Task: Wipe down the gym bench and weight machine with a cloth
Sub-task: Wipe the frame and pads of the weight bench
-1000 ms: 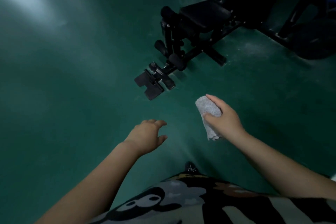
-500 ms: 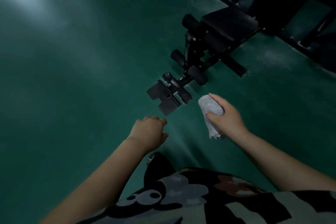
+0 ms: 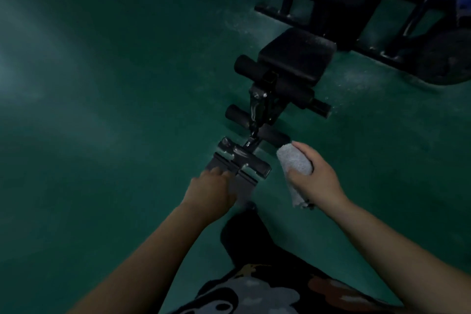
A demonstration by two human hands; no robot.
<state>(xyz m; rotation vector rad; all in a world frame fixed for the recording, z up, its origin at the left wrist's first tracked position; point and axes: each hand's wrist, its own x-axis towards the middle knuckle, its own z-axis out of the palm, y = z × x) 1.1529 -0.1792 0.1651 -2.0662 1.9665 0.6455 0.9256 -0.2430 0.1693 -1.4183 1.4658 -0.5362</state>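
Both forearms are bare, with no sleeves reaching the left hand [image 3: 211, 192] or right hand [image 3: 316, 181]. At the bottom centre, a dark shirt [image 3: 254, 293] carries a grey, black and orange cartoon print. Dark trousers [image 3: 244, 234] show above it.

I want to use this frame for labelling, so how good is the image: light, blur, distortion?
Head view: dim and green-tinted, with a pale patch of light on the floor at left; the left hand is motion-blurred, the cloth in the right hand sharper; the bench loses detail in shadow; wide-angle bending shows toward the edges.
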